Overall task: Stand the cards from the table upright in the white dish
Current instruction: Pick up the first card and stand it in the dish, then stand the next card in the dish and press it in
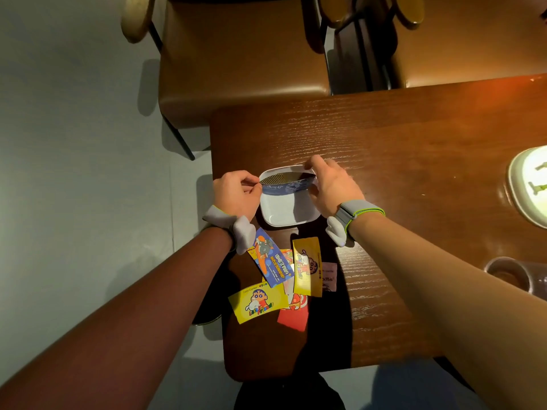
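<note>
Counter: brown wood, fills the middle and right of the frame.
White dish: shallow and square, at the middle of the frame, between both hands.
Blue card: bent in a bow across the dish's far side.
Left hand: pinches the card's left end.
Right hand: holds the right end.
Risk: the bent card may spring flat and fall, because the dish walls are low.
Loose cards: lie flat on the counter, just below the dish.

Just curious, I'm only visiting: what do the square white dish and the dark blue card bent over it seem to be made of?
Square white dish: probably smooth plastic or melamine; it is evenly matte, with a thin rounded rim. Dark blue card: thin coated paper or card, since it bows between both hands without creasing.
</note>
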